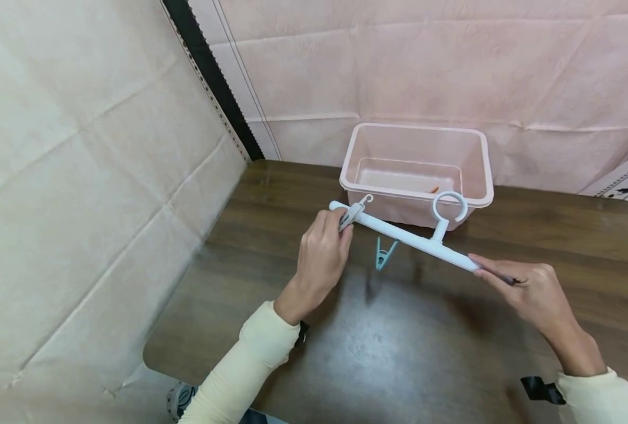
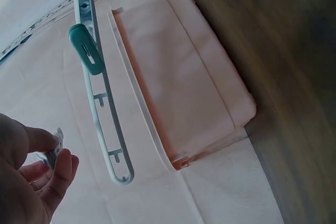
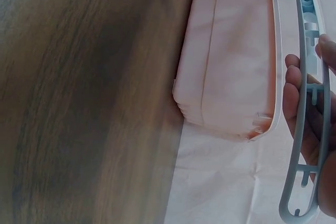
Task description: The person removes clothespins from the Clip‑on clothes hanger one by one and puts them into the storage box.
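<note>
A light blue plastic hanger bar (image 1: 409,237) with a round hook (image 1: 438,229) slants across the middle of the head view, raised above the table. My right hand (image 1: 536,288) grips its right end between thumb and fingers. A teal clothespin (image 1: 382,258) hangs from the bar's underside, and the left wrist view shows its teal body (image 2: 85,51) on the bar. My left hand (image 1: 320,250) pinches a greyish-white clothespin (image 1: 351,215) with a small hook at its top. In the left wrist view this pale clothespin (image 2: 55,149) is apart from the bar's rounded end.
A pink plastic bin (image 1: 420,193) stands at the table's back edge, just behind the bar. A small orange thing (image 1: 434,189) lies inside it. The brown wooden table (image 1: 377,347) spreads beneath my hands. Pale cloth (image 1: 430,70) hangs behind and to the left.
</note>
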A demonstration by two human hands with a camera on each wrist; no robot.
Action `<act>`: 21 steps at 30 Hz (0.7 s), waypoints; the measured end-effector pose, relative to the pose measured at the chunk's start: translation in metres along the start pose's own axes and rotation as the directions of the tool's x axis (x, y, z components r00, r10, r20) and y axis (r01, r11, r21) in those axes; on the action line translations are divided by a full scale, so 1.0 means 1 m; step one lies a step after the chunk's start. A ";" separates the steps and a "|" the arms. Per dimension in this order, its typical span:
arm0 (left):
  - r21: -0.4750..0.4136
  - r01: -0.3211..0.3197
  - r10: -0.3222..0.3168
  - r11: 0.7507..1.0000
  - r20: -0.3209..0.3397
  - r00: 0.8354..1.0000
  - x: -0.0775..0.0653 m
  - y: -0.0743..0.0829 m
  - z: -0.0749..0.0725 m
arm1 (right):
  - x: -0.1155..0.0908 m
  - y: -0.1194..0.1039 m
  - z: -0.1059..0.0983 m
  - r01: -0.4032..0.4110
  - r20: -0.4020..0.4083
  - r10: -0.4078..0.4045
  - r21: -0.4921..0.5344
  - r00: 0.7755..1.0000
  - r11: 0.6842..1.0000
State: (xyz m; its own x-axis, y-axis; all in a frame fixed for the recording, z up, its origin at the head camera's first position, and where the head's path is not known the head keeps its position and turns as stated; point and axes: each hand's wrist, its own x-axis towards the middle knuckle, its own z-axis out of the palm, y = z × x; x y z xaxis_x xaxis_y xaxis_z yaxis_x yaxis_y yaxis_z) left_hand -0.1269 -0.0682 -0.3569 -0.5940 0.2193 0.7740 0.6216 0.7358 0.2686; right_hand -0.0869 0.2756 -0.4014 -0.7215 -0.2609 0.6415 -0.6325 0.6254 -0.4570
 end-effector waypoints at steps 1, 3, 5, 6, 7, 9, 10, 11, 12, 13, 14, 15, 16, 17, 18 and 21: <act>0.000 0.002 -0.002 1.000 -0.001 1.000 0.002 0.000 0.001 | -0.001 0.000 -0.001 -0.004 0.004 0.004 -0.004 1.000 1.000; 0.006 0.006 -0.006 1.000 0.003 1.000 0.007 -0.001 0.003 | -0.001 0.001 -0.002 -0.010 0.009 0.010 -0.008 1.000 1.000; 0.012 0.013 -0.013 1.000 0.012 1.000 0.012 -0.002 0.004 | -0.002 0.001 -0.003 -0.014 0.014 0.014 -0.006 1.000 1.000; 0.014 0.016 -0.016 1.000 0.016 1.000 0.015 -0.003 0.005 | -0.002 0.002 -0.003 -0.011 0.012 0.011 -0.004 1.000 1.000; 0.017 0.018 -0.019 1.000 0.021 1.000 0.018 -0.004 0.005 | -0.002 0.002 -0.003 0.001 0.003 -0.001 -0.002 1.000 1.000; 0.021 0.024 -0.024 0.999 0.029 0.999 0.024 -0.006 0.006 | -0.003 0.004 -0.003 0.014 -0.002 -0.014 0.005 1.000 1.000; 0.023 0.027 -0.028 0.999 0.032 0.999 0.027 -0.007 0.007 | -0.003 0.004 -0.003 0.020 -0.004 -0.020 0.008 1.000 1.000; 0.024 0.029 -0.030 0.999 0.033 0.999 0.030 -0.009 0.008 | -0.003 0.005 -0.003 0.031 -0.011 -0.030 0.010 0.999 0.999; 0.027 0.030 -0.031 0.999 0.033 0.999 0.034 -0.010 0.008 | -0.003 0.006 -0.003 0.036 -0.013 -0.036 0.010 0.999 0.999; 0.028 0.030 -0.031 0.999 0.033 0.999 0.038 -0.012 0.009 | -0.004 0.006 -0.002 0.037 -0.013 -0.037 0.011 0.999 0.999; 0.029 0.032 -0.033 0.999 0.032 0.999 0.042 -0.013 0.010 | -0.004 0.006 -0.003 0.037 -0.012 -0.037 0.013 0.999 0.999; 0.029 0.033 -0.034 0.999 0.033 0.999 0.046 -0.015 0.010 | -0.004 0.006 -0.003 0.036 -0.011 -0.036 0.013 0.999 0.999; 0.030 0.032 -0.033 0.999 0.035 0.999 0.050 -0.016 0.010 | -0.005 0.007 -0.003 0.034 -0.009 -0.034 0.009 0.999 0.999; 0.024 0.033 -0.034 0.999 0.041 0.999 0.053 -0.018 0.011 | -0.005 0.006 -0.003 0.031 -0.006 -0.031 0.005 1.000 1.000; 0.015 0.040 -0.040 0.999 0.049 0.998 0.057 -0.020 0.010 | -0.005 0.006 -0.004 0.024 0.002 -0.024 0.000 1.000 1.000; -0.023 0.087 -0.085 0.996 0.085 0.993 0.068 -0.026 0.008 | -0.005 0.006 -0.005 0.002 0.027 -0.002 -0.018 1.000 1.000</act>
State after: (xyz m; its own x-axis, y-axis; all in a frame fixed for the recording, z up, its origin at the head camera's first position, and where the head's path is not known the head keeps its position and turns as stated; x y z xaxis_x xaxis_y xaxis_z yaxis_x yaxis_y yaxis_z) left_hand -0.1877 -0.0672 -0.3157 -0.6862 0.2097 0.6966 0.5790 0.7371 0.3485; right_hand -0.0855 0.2841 -0.4041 -0.7278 -0.2821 0.6251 -0.6291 0.6376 -0.4447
